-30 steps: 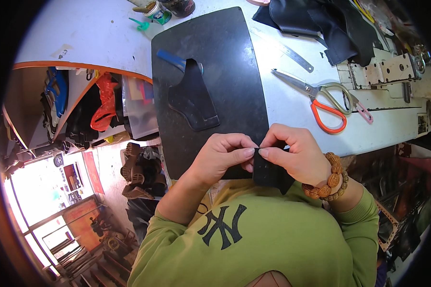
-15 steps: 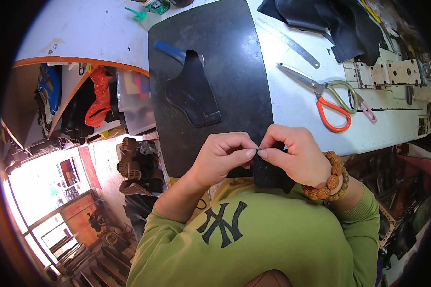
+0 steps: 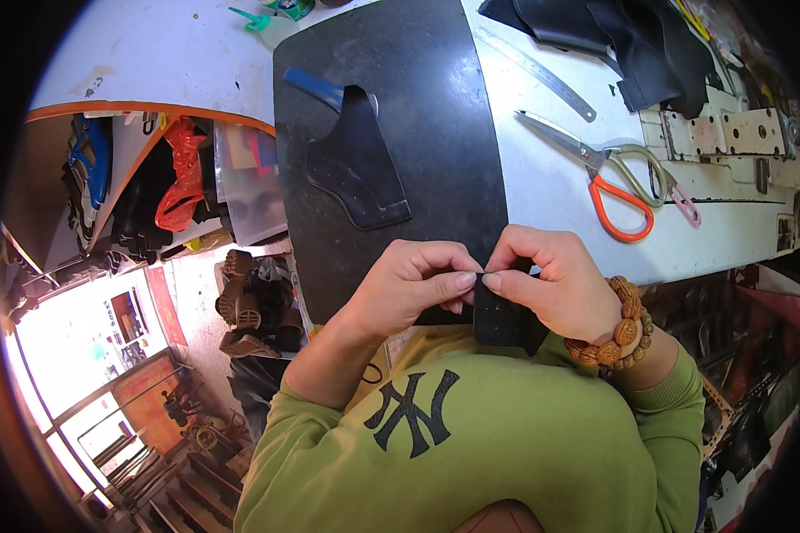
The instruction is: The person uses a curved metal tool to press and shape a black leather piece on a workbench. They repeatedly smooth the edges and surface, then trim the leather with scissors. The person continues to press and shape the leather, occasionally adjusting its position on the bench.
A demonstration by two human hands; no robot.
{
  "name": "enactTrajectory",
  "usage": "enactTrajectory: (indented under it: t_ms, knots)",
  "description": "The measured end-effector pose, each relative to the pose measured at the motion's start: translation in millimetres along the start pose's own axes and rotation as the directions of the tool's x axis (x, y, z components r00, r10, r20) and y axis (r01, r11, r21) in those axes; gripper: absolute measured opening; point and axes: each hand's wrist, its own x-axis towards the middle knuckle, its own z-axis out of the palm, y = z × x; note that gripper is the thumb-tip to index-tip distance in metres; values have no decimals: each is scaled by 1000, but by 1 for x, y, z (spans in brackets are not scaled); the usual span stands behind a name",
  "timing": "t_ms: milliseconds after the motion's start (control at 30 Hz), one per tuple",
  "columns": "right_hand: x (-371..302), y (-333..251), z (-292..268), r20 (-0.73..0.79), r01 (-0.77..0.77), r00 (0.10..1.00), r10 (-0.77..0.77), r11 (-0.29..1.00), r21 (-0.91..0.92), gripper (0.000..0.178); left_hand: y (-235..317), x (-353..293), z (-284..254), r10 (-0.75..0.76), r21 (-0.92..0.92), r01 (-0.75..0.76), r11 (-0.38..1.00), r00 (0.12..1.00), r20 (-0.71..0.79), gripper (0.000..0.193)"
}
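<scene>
My left hand (image 3: 418,282) and my right hand (image 3: 547,282) meet at the near edge of a dark mat (image 3: 444,133), thumbs and forefingers pinched tip to tip. From my right hand's fingers hangs a small black leather-like piece (image 3: 498,315), its top corner at the fingertips. The left fingertips close at that same corner; whatever lies between them is too small to make out. Farther up the mat rests a black holster-shaped leather piece (image 3: 360,169), partly covering a blue-handled tool (image 3: 313,86) whose metal end peeks out beside it.
Right of the mat, scissors (image 3: 596,169) with one orange handle loop and a steel ruler (image 3: 547,75) lie on the white table (image 3: 542,204). Black leather (image 3: 636,53) is heaped at the far right, near metal machine parts (image 3: 729,133). A green-tipped bottle (image 3: 271,27) stands far left.
Both hands stay pinched together in nearly the same place. The small black piece shows a little more of its top edge by the fingertips; the view has shifted slightly.
</scene>
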Motion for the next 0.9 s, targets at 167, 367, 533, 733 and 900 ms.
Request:
enactTrajectory:
  t_ms: [167,367,533,733,900]
  knots:
    - [-2,-2,0,17,-18,1000,18,999,-27,9,-2,-1,1,8,-15,-8,1000,1000,6,14]
    - [-3,-1,3,-19,30,999,-32,996,-88,9,-3,-1,3,40,5,-40,999,999,5,11]
    - [0,4,8,-94,67,992,-83,984,-163,9,-5,1,8,119,116,-110,987,990,-77,11]
    - [20,19,26,-255,97,959,-122,989,-109,10,-3,14,0,163,328,-67,942,948,-272,10]
    - [52,28,29,-323,210,911,-257,962,-173,8,-2,35,-9,484,706,-105,701,797,-361,10]
